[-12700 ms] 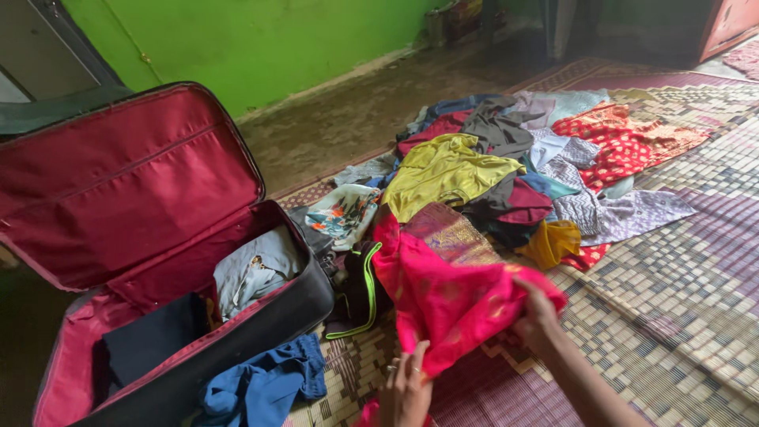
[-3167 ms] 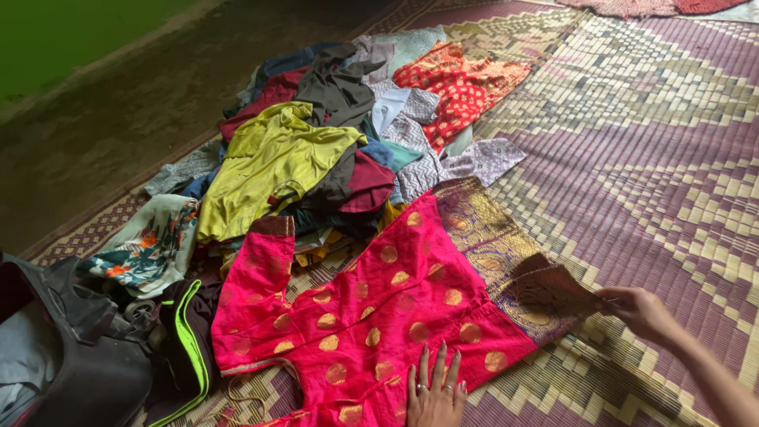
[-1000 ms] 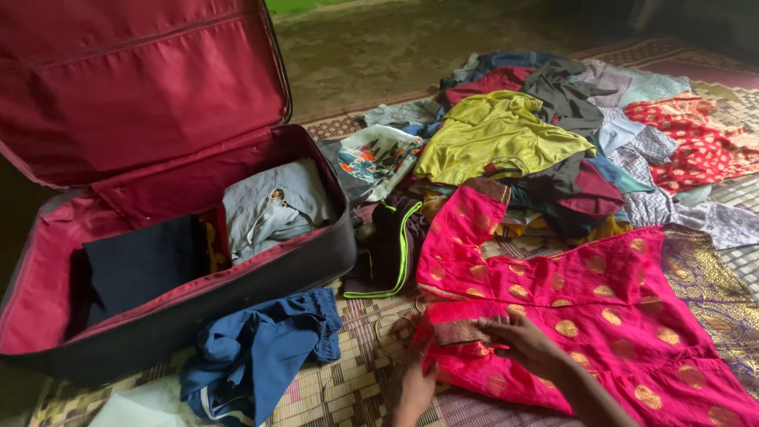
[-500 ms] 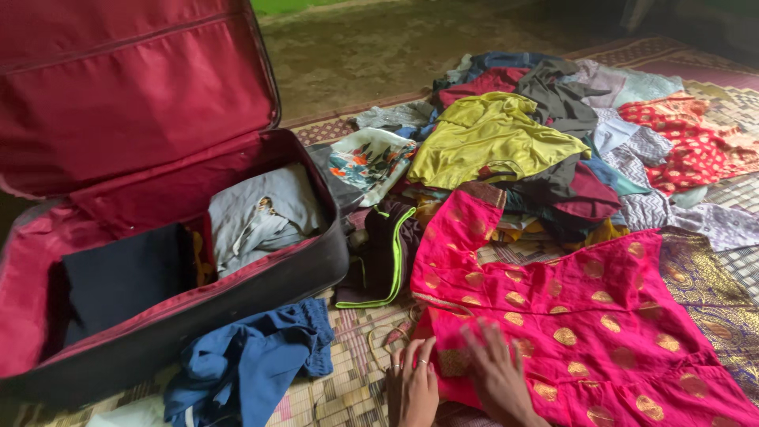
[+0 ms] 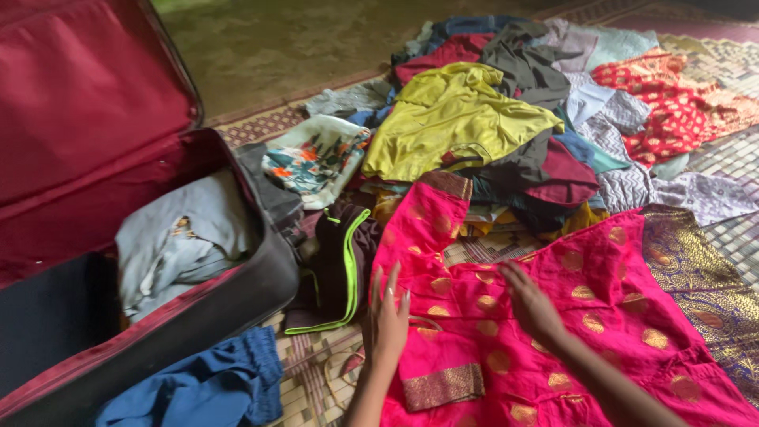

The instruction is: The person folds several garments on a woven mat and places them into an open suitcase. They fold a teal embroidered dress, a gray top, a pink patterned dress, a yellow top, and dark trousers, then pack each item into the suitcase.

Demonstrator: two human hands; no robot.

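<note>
Both hands lie flat, fingers spread, gripping nothing: left hand [image 5: 387, 316] and right hand [image 5: 531, 304] press the pink gold-dotted dress [image 5: 553, 316], spread on the woven mat [image 5: 735, 237] at the open suitcase's [image 5: 158, 316] three o'clock. Uneven smoothing would likely wrinkle the folded sleeve [image 5: 441, 386].

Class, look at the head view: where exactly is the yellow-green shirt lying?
The yellow-green shirt lies on top of the clothes pile at upper centre, beyond the pink dress, to the right of the floral cloth.
</note>
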